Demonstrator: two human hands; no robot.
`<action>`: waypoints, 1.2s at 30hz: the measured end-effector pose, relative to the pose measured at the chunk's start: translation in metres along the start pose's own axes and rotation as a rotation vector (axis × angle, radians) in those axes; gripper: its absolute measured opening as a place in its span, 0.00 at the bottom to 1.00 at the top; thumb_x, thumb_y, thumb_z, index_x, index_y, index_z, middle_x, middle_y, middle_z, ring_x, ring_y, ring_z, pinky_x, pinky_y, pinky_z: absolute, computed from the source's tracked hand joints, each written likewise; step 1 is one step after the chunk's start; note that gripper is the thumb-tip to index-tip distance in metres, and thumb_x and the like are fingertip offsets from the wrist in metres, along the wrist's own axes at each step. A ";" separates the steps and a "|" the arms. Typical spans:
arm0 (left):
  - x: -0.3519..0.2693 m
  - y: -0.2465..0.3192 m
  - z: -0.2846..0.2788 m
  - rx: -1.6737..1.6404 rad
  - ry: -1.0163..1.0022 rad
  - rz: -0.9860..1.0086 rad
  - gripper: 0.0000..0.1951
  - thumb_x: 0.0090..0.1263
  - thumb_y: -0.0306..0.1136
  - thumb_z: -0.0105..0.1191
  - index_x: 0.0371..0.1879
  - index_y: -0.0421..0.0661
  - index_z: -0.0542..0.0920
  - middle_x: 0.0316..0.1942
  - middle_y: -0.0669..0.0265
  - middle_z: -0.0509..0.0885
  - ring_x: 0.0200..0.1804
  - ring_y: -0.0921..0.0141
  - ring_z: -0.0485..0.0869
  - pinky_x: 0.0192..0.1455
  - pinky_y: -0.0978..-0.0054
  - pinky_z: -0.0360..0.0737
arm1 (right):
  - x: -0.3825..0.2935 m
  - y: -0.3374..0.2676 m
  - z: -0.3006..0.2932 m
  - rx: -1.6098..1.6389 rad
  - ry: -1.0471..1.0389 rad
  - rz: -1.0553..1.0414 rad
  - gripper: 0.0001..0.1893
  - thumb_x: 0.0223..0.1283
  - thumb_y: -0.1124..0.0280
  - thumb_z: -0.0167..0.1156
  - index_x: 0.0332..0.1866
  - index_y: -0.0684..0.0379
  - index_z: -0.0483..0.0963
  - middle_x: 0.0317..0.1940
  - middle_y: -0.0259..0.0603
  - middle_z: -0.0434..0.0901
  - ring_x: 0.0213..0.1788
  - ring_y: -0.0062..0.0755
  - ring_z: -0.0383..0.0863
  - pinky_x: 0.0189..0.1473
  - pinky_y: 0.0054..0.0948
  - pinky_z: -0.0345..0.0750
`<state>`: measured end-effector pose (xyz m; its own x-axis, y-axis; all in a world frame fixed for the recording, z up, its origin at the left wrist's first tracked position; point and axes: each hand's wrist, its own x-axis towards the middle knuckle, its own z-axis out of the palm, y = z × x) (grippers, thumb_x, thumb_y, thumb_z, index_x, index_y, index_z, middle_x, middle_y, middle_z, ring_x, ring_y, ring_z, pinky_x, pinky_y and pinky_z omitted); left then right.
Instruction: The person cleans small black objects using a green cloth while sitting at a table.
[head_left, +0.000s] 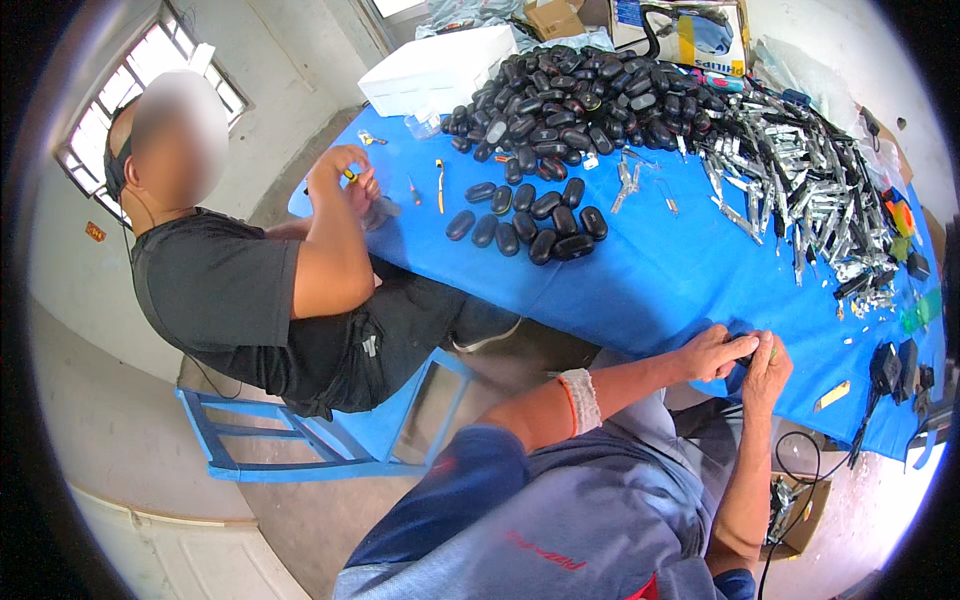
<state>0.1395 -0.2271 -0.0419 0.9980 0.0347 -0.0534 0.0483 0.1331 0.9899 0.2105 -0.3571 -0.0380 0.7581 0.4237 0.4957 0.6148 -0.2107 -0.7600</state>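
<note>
Both of my hands meet at the near edge of the blue-covered table (637, 300). My left hand (716, 354), with a white band on its forearm, and my right hand (766, 364) grip a small dark object (745, 358) between them; fingers cover most of it, so its kind cannot be told. Beyond them at centre lie several black oval cases (551, 225), loosely grouped. A large heap of similar cases (570, 101) rises behind. To the right spreads a pile of silvery and black metal and plastic parts (810, 187).
A co-worker sits at the left on a blue chair (300, 442), hands above the table. A toothbrush (440, 187) and a screwdriver (414, 191) lie near them. Black power adapters (885, 367) with cables rest at the right edge; a cardboard box (810, 517) stands below. A white foam box (439, 71) is at the back.
</note>
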 end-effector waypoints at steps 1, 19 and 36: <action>-0.001 0.002 0.001 0.003 0.001 0.009 0.30 0.69 0.57 0.44 0.14 0.43 0.75 0.09 0.67 0.70 0.11 0.78 0.68 0.13 0.78 0.63 | 0.002 0.001 0.000 0.014 -0.009 -0.038 0.18 0.71 0.64 0.45 0.32 0.66 0.76 0.22 0.41 0.76 0.23 0.27 0.71 0.27 0.28 0.68; 0.011 -0.028 0.009 0.964 0.351 0.692 0.12 0.67 0.37 0.47 0.39 0.41 0.75 0.14 0.60 0.73 0.17 0.65 0.76 0.18 0.67 0.68 | -0.007 -0.009 0.019 0.562 0.049 0.269 0.30 0.70 0.53 0.31 0.49 0.68 0.75 0.58 0.48 0.69 0.56 0.38 0.69 0.60 0.34 0.64; -0.005 -0.004 0.013 0.126 0.209 0.239 0.27 0.72 0.48 0.42 0.12 0.40 0.70 0.09 0.69 0.70 0.15 0.79 0.69 0.18 0.76 0.65 | -0.006 -0.022 0.028 0.446 0.153 0.223 0.13 0.70 0.67 0.45 0.37 0.63 0.75 0.26 0.29 0.73 0.26 0.14 0.66 0.28 0.18 0.64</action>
<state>0.1353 -0.2408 -0.0443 0.9522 0.2544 0.1689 -0.1677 -0.0265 0.9855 0.1863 -0.3304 -0.0363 0.9034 0.2712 0.3321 0.3079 0.1287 -0.9427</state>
